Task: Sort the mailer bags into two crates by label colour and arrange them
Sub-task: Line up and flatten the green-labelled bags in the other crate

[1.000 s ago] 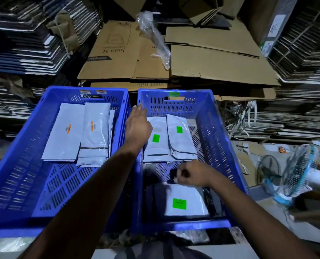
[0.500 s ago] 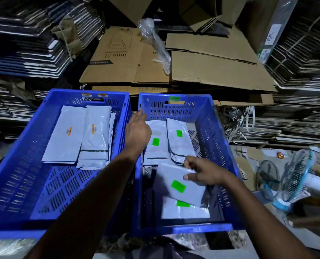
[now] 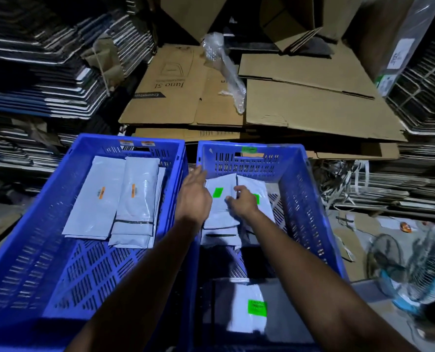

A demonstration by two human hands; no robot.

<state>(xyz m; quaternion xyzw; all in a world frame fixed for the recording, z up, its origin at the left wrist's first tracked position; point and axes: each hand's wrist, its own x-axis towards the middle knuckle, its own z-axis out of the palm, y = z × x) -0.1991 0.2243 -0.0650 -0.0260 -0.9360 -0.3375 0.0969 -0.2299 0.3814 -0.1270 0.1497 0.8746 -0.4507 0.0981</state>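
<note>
Now both hands in the right crate [image 3: 310,199]: right hand [image 3: 242,202] pinching a green-labelled mailer [image 3: 219,199], left hand [image 3: 195,196] flat, released.

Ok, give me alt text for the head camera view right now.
Both hands, left hand and right hand, reach onto green-labelled mailer bags at the far end of the right blue crate. The left blue crate holds orange-labelled mailer bags.

head view, close, downward over both crates [image 3: 191,158]
</note>
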